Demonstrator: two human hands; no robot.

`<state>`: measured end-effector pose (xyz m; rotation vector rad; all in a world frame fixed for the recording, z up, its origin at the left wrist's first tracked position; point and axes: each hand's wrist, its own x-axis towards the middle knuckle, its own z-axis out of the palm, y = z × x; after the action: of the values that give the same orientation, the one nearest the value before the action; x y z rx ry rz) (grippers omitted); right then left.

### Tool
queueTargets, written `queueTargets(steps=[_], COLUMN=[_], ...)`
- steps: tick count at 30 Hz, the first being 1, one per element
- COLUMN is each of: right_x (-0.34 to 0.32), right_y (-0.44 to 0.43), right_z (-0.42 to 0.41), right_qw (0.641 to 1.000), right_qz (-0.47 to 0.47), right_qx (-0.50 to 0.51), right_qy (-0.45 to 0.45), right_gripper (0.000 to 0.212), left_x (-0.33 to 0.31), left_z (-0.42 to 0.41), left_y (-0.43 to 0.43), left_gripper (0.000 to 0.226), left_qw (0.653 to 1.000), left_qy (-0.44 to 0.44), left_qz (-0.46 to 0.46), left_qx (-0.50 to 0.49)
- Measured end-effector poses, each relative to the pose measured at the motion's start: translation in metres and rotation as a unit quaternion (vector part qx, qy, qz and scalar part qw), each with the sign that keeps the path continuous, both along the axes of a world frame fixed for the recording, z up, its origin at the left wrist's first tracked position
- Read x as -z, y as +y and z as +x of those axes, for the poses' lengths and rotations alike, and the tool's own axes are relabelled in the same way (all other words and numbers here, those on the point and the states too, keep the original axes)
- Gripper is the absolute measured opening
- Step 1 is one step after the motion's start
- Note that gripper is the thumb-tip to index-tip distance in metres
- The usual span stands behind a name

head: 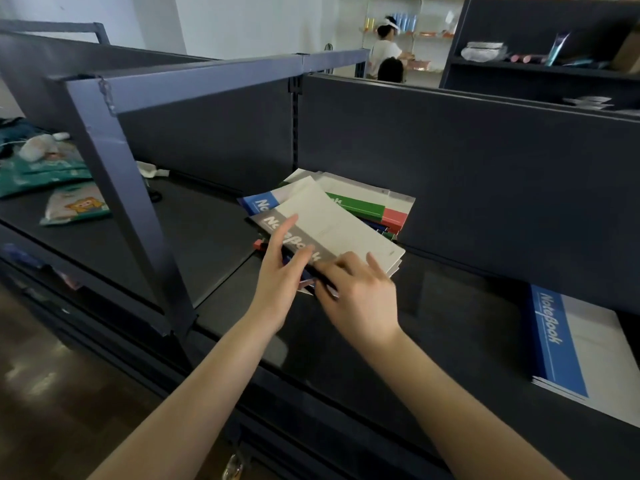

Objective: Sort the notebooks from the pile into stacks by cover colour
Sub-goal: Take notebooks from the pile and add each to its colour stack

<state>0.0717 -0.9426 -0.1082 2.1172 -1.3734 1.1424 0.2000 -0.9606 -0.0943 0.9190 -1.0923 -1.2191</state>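
A loose pile of notebooks (367, 206) lies on the dark shelf (214, 244) against the back panel, with blue, green and red spines showing. On top lies a grey-spined notebook (332, 230) with a pale cover. My left hand (280, 271) rests on its grey spine with fingers straight. My right hand (356, 292) pinches the near corner of that notebook, fingers curled at its edge. A stack of blue-spined notebooks (581, 344) sits apart at the right of the shelf.
A grey metal upright (117, 188) and crossbar frame the shelf at left. Teal packets (41, 168) and a small printed packet (76, 206) lie on the left shelf. A person (384, 50) stands far behind, by another dark shelf unit (540, 64).
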Motion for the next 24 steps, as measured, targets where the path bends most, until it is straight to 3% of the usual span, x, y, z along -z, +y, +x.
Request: queueTargets(steps=[5,11,15,17,22,24], right_x=[-0.004,-0.025,-0.03,-0.026,-0.018,-0.019], right_y=[0.005,-0.04,-0.082,-0.091,-0.086,-0.084], right_z=[-0.004,-0.034,-0.058,-0.063,-0.059,-0.058], right_qw=[0.994,0.99,0.964,0.956,0.982,0.986], right_qz=[0.093,0.077,0.239,0.272,0.151,0.112], right_qx=[-0.042,0.024,0.102,0.097,0.113,0.111], right_qy=[0.031,-0.118,-0.055,-0.045,-0.006,-0.045], right_gripper=[0.038,0.04,0.051,0.049,0.032,0.03], left_x=[0.013,0.026,0.028,0.027,0.025,0.027], left_z=[0.004,0.02,0.032,0.035,0.042,0.044], left_y=[-0.001,0.003,0.007,0.01,0.022,0.023], left_gripper=[0.052,0.06,0.063,0.066,0.072,0.074], left_qw=[0.999,0.995,0.993,0.993,0.993,0.993], left_qy=[-0.022,-0.068,-0.079,-0.078,-0.072,-0.066], left_qz=[0.01,0.022,0.026,0.023,0.004,0.005], left_qx=[-0.037,-0.075,-0.084,-0.083,-0.088,-0.095])
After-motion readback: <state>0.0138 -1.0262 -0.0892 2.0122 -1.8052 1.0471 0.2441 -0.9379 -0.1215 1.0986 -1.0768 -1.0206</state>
